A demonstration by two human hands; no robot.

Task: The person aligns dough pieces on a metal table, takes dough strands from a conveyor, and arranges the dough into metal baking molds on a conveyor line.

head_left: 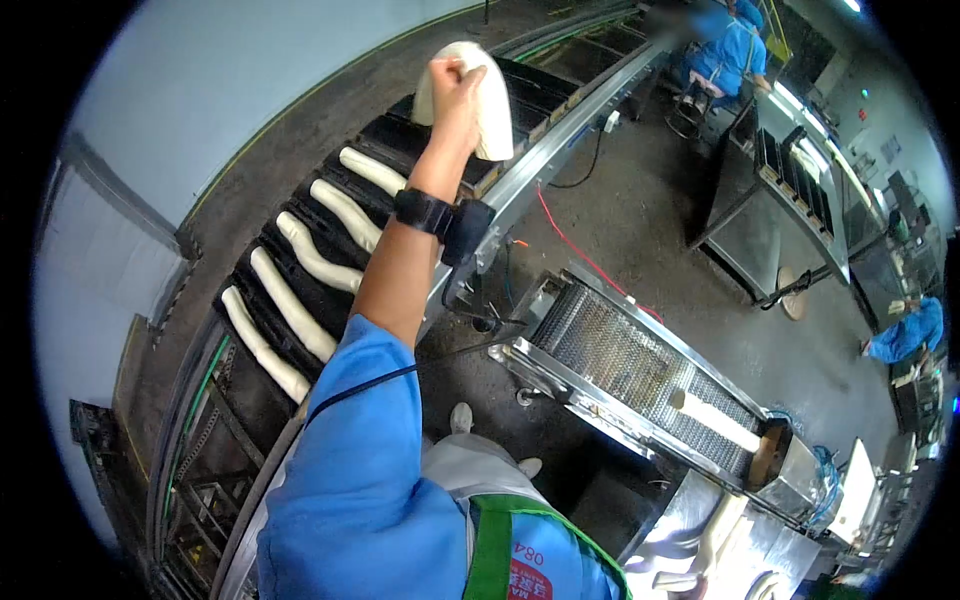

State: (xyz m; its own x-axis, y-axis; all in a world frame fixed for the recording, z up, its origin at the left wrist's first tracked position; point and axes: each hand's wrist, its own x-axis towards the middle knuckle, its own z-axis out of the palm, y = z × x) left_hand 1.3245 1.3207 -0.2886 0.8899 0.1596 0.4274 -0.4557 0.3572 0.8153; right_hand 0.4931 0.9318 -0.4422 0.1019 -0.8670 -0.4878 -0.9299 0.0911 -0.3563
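Observation:
My left hand (457, 100) is raised over the far part of the black-slatted conveyor, fingers closed on a pale dough strip (494, 115). The strip bends over at the top and hangs down beside the hand. A dark watch-like band sits on that wrist. Nearer to me, several long dough rolls (327, 262) lie apart from one another in the dark slots of the conveyor (385, 140). Some of their ends are hidden behind my forearm. My right hand is out of view.
A metal mesh conveyor (640, 360) slopes at the right, carrying one dough roll (715, 420). More dough pieces (715, 540) lie on a steel table below it. A red hose (580, 250) crosses the floor. Co-workers in blue (735, 50) work further off, near a metal stand (770, 210).

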